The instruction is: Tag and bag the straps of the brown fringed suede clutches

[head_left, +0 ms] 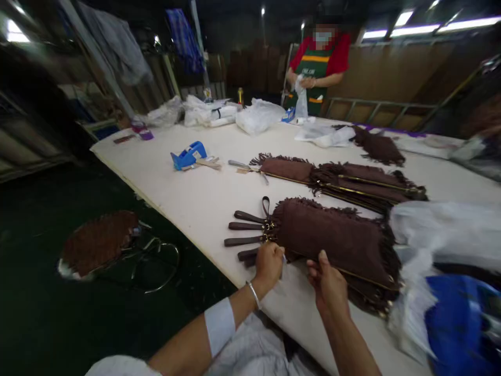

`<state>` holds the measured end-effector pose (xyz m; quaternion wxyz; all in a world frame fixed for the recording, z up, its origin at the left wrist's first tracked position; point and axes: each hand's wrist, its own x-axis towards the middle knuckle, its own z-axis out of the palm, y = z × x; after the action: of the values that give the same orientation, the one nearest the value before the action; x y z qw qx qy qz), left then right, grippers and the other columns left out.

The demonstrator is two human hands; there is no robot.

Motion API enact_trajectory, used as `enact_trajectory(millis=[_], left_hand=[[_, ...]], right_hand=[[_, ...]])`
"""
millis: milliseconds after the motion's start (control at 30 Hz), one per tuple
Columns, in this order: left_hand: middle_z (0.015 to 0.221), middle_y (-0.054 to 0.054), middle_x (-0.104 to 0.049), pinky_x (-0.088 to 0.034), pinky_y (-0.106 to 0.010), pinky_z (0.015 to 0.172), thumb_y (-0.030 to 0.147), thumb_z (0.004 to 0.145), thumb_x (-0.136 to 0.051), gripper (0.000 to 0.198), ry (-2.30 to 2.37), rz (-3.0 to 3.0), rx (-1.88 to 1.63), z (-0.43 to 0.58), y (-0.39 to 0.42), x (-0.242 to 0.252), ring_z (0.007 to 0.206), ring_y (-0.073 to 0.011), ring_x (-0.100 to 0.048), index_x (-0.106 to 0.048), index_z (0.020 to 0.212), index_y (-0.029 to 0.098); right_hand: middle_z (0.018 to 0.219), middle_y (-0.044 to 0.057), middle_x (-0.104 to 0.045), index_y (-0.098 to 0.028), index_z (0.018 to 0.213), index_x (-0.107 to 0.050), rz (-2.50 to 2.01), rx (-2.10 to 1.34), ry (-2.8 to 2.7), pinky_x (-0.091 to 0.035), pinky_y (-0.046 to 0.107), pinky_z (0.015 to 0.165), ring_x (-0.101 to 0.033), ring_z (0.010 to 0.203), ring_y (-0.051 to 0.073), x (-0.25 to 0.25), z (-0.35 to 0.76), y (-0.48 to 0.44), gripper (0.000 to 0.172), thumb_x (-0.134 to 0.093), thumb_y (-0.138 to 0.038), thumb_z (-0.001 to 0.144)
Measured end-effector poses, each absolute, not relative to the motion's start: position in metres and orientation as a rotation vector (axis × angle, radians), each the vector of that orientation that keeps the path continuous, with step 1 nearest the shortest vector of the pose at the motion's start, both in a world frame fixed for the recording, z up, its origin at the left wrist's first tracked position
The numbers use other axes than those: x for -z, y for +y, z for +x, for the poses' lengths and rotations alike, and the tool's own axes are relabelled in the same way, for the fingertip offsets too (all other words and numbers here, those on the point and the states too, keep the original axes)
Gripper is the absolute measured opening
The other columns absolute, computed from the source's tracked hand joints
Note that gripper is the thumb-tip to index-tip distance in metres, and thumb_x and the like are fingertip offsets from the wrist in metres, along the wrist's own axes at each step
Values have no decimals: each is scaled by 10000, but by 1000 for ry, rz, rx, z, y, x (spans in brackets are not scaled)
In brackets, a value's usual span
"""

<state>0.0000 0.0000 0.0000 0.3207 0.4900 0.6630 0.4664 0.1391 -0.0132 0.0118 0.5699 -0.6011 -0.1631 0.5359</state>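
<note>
A stack of dark brown fringed suede pouches (329,232) lies on the white table in front of me. Several wrist straps (245,226) stick out from its left end on gold-coloured clips. My left hand (269,266) is closed at the stack's near left corner, just by the straps. Something thin and pale shows beside its fingers, too blurred to name. My right hand (329,284) is at the near edge of the top pouch, thumb up and fingers loosely bent apart, with nothing visible in them.
More brown pouches (352,183) with gold zips lie behind the stack. A blue tape dispenser (190,155) stands left of them. Clear plastic bags (260,116) cover the far side, where a co-worker in a green apron (313,68) handles plastic. A stool (99,243) stands left.
</note>
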Motion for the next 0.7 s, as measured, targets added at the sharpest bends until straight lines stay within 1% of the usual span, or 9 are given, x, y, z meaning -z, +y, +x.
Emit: enact_trajectory(millis=[167,267,300,367,467,567,700], left_hand=[[559,16,-536,-300,-252,568,317,819,-511,309,1700,1263,-1197,-2,-4,2,590,-148,-486,-538,539,190],[568,3,-574,-332,-257,568,358,839,-488,330,1634,1240,-1223,-8,-5,-2,589,-166,-517,-584,578,182],[602,-10,-613,-361,-264,589,358,842,-482,319,1605,1230,-1233,-11,-5,-2,613,-178,-546,-622,621,175],[741,-41,-696,-424,-288,680,355,841,-489,288,1540,1213,-1257,-16,-4,-2,728,-210,-611,-693,764,166],[984,-74,-725,-451,-338,852,348,834,-520,299,1454,1174,-1287,-23,-4,1,941,-240,-632,-712,975,167],[1078,-98,-706,-430,-378,939,319,838,-526,313,1414,1120,-1293,-25,-5,5,1014,-248,-624,-704,1036,154],[1121,-88,-692,-412,-382,977,273,846,-526,306,1358,1101,-1292,-25,-5,6,1050,-239,-614,-691,1083,174]], right_hand=[[619,18,-672,-142,691,-586,-1381,-1232,-390,-355,152,374,-447,426,52,-18,133,-14,453,-767,-551,621],[549,9,-633,-135,666,-593,-1419,-1242,-379,-338,152,364,-427,408,52,-17,132,-14,471,-746,-579,632],[531,7,-621,-130,659,-597,-1433,-1243,-375,-335,152,363,-423,403,52,-16,132,-14,477,-740,-584,637],[532,10,-620,-126,649,-599,-1429,-1232,-375,-336,154,362,-423,400,51,-15,131,-13,476,-738,-582,640],[589,24,-653,-130,654,-593,-1405,-1210,-376,-357,157,377,-442,413,50,-15,130,-13,465,-746,-568,637],[607,25,-664,-137,661,-578,-1422,-1216,-360,-359,157,380,-447,416,49,-16,129,-12,462,-749,-565,634],[620,22,-669,-155,682,-553,-1398,-1210,-369,-352,166,384,-441,416,54,-16,129,-12,447,-741,-559,650]])
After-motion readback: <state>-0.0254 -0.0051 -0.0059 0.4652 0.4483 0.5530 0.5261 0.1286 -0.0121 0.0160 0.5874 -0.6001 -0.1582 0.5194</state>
